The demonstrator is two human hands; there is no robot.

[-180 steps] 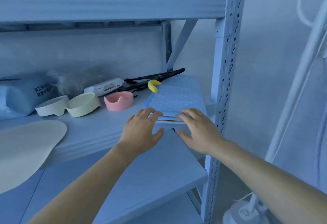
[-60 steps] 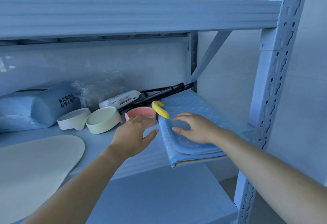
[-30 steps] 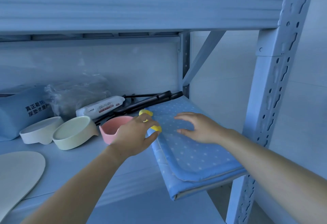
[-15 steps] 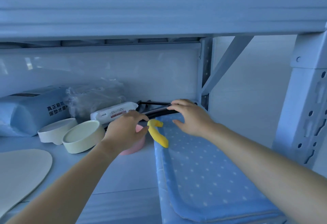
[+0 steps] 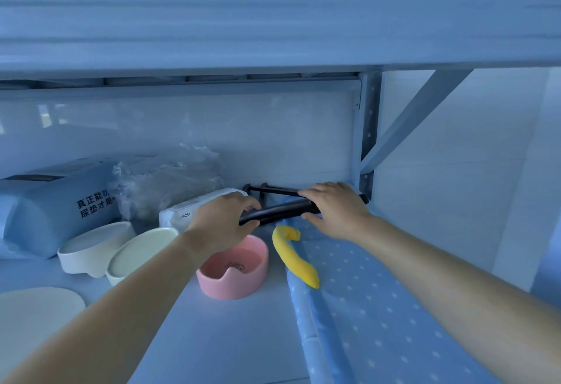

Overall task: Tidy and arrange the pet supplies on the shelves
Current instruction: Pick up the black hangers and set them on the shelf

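Both hands are on a long black folded tool [image 5: 280, 211] lying at the back of the shelf [image 5: 212, 329]. My left hand [image 5: 226, 219] grips its left end, fingers curled round it. My right hand [image 5: 335, 209] curls over its right part. In front of them a yellow curved toy [image 5: 294, 256] lies on the edge of a blue dotted mat [image 5: 379, 307] that covers the right side of the shelf. A pink bowl [image 5: 233, 268] sits just under my left wrist.
Left of the pink bowl stand a cream bowl [image 5: 139, 251] and a white bowl [image 5: 91, 247]. Behind them lie a white wipes pack [image 5: 182, 215], a crumpled clear bag [image 5: 170, 180] and a blue pad package [image 5: 51, 210]. A cream mat [image 5: 33, 317] lies front left. The upper shelf hangs low overhead.
Both hands left the blue mat and the yellow toy and reached back to the black tool. My left hand now grips it. My head has moved closer in.
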